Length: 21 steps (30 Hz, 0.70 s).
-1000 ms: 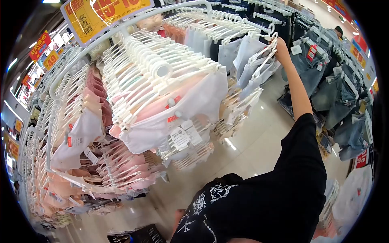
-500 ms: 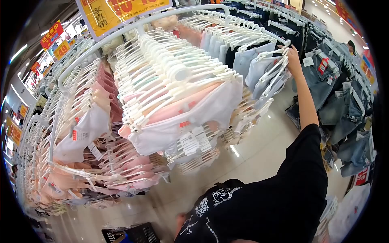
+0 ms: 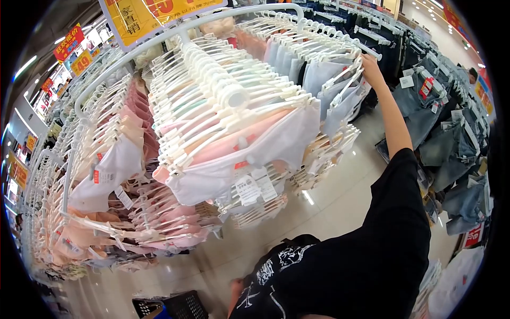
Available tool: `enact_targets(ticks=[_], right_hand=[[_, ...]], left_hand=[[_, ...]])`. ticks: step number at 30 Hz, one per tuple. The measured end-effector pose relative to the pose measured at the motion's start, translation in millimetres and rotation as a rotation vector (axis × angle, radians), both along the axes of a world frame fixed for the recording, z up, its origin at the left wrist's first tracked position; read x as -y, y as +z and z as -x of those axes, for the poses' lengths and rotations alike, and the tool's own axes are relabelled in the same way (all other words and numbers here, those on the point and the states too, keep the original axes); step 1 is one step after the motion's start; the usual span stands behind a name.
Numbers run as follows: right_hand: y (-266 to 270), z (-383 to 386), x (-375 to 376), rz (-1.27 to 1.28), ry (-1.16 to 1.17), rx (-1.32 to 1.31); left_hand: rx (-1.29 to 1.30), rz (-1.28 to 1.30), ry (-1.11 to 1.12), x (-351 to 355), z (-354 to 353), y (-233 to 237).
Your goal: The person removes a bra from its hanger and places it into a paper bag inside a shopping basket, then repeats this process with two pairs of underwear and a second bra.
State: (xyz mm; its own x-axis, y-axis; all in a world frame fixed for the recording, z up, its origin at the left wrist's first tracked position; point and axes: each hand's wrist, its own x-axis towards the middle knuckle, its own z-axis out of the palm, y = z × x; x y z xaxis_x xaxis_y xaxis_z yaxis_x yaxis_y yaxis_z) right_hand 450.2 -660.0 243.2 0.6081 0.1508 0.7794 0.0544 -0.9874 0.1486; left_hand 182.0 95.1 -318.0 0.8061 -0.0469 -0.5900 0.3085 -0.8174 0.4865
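Observation:
At the right end of the white rack, my right hand (image 3: 372, 70) is closed at the hooks of several white hangers (image 3: 355, 72). Pale blue-grey underpants (image 3: 340, 103) hang from them, just below my fingers. The bare tip of the rail (image 3: 376, 55) sticks out beyond my hand. Only a small, blurred patch of my left hand or forearm (image 3: 235, 290) shows beside my black top, and its fingers are hidden. Near it, at the lower edge, is a black shopping basket (image 3: 187, 305) with something blue on it.
The rack's middle arm carries white and pink underpants (image 3: 249, 151) with paper tags (image 3: 248, 190). More pink garments (image 3: 180, 220) hang lower left. Denim shorts (image 3: 425, 98) line the right side. A yellow price sign (image 3: 159, 18) tops the rack. Pale tiled floor (image 3: 334, 196) lies below.
My right hand has moved left and inward along the rail. The end hangers and their pale underpants have shifted with it, leaving the rail tip bare. The basket has barely moved.

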Motion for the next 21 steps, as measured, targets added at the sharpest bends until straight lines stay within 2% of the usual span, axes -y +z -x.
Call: enact_targets(ticks=[2, 7, 10, 12, 14, 17, 19, 21], right_hand=[[-1, -1, 6, -0.032, -0.054, -0.074], [-7, 8, 11, -0.143, 0.092, 0.013], [4, 21, 2, -0.245, 0.134, -0.004], [3, 23, 10, -0.189, 0.015, -0.015], [1, 31, 2, -0.06, -0.028, 0.131], [-8, 29, 10, 0.003, -0.021, 0.288], [-10, 26, 11, 0.046, -0.01, 0.383], [-8, 27, 3, 0.036, -0.088, 0.368]], left_hand=[[0.022, 0.009, 0.03, 1, 6, 6], [0.051, 0.08, 0.149, 3, 16, 10], [0.033, 0.099, 0.128, -2, 16, 5], [0.01, 0.089, 0.119, -5, 17, 6], [0.008, 0.081, 0.109, -7, 18, 10], [0.003, 0.065, 0.096, -5, 18, 10], [-0.048, 0.032, 0.089, 3, 14, 29], [-0.06, 0.036, 0.103, 6, 13, 37]])
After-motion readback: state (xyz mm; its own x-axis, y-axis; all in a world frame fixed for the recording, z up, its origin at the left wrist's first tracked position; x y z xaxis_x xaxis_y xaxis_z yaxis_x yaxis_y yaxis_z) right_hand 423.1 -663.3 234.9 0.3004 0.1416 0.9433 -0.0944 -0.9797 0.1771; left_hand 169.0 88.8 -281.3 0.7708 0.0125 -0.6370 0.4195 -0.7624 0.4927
